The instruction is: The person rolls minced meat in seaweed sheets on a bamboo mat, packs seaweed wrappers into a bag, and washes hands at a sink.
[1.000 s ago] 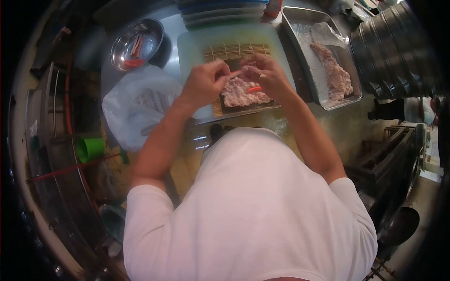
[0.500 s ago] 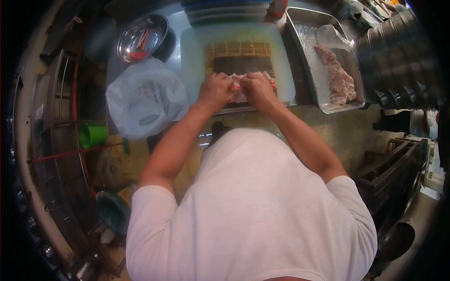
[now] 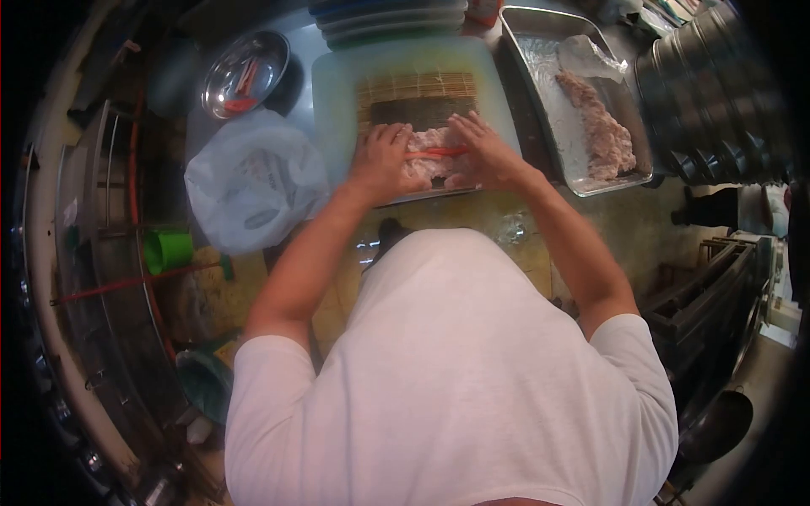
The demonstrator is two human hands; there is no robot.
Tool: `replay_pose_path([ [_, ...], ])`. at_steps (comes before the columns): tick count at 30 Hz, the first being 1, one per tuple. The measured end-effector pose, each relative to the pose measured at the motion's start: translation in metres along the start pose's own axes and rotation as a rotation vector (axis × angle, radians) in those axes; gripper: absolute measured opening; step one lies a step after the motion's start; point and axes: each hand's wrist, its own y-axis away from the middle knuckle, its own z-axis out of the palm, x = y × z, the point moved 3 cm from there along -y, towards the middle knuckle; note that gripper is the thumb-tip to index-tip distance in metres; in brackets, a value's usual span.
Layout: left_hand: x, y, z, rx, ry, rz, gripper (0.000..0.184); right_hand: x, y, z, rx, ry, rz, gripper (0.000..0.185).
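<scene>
A bamboo rolling mat (image 3: 413, 84) lies on a pale cutting board (image 3: 333, 80), with a dark nori sheet (image 3: 409, 112) on it. Across the sheet's near part is a band of pinkish minced meat (image 3: 432, 139), and a red-orange strip (image 3: 439, 153) runs along its middle. At the band's left end rests my left hand (image 3: 384, 160), fingers laid out over the edge. My right hand (image 3: 489, 153) lies against the right end with its fingers stretched forward. Both palms face inward and hide the ends of the band.
Right of the board stands a metal tray (image 3: 540, 101) holding more minced meat (image 3: 599, 131). A metal bowl (image 3: 274, 63) with red-orange strips (image 3: 245, 84) is at the back left, a plastic bag (image 3: 253, 181) in front of it. Stacked trays (image 3: 388, 21) stand behind the board; large metal pots (image 3: 713, 93) are far right.
My hands have moved apart from the middle to the two ends of the meat band, and their pinched fingers have straightened. The red-orange strip now shows between them. The view has shifted slightly.
</scene>
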Motion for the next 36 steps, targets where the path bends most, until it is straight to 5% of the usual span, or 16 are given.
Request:
replay_pose_path([
  [5, -0.01, 0.004, 0.01, -0.062, 0.069, -0.061, 0.098, 0.021, 0.007, 0.017, -0.086, -0.002, 0.01, 0.102],
  [12, -0.017, 0.022, -0.032, 0.146, 0.066, -0.006, 0.092, 0.017, 0.023, -0.012, 0.026, -0.239, 0.131, 0.089],
  [15, -0.031, 0.035, -0.044, -0.08, 0.049, -0.136, 0.068, 0.027, 0.023, -0.012, 0.022, -0.221, 0.164, 0.085],
  [17, -0.033, 0.046, -0.031, -0.317, 0.127, -0.005, 0.042, 0.031, 0.017, -0.007, 0.021, -0.255, 0.161, 0.084],
  [23, -0.012, 0.054, -0.019, -0.023, 0.001, 0.248, 0.02, 0.006, -0.004, 0.0, -0.099, -0.103, 0.032, 0.09],
  [29, -0.007, 0.056, -0.013, -0.029, -0.063, 0.212, 0.014, -0.019, -0.006, -0.006, -0.243, 0.003, 0.07, 0.107],
  [32, -0.007, 0.043, -0.025, -0.07, -0.053, 0.169, 0.013, -0.028, -0.008, -0.002, -0.198, 0.209, -0.021, 0.105],
  [36, -0.016, 0.02, -0.046, -0.061, 0.19, 0.015, 0.015, -0.024, -0.022, -0.002, -0.161, 0.175, -0.041, 0.073],
])
